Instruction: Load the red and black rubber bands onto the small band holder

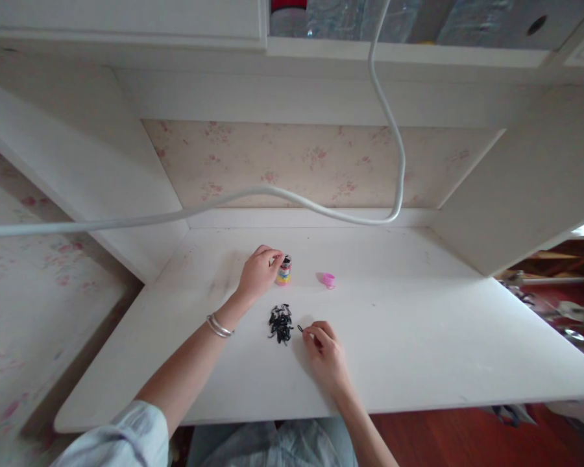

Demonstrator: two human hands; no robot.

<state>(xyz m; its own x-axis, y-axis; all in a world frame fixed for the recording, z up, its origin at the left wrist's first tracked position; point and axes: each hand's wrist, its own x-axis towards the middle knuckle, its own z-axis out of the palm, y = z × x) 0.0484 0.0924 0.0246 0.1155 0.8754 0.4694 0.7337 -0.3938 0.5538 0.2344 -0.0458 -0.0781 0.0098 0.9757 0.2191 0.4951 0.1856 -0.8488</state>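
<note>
A small clear jar with multicoloured bands inside and black ones near its top stands on the white desk. My left hand is at the jar's left upper side, fingers pinched at its mouth; what they hold, if anything, is too small to name. Nearer to me lies a loose pile of small black bands. Just right of the pile, my right hand pinches one small black band between thumb and finger. A pink lid rests on the desk to the right of the jar.
The white desk has side panels left and right and a shelf above. A thick white cable hangs across the view in front of the flowered back wall. Blurred clutter stands beyond the desk's right edge.
</note>
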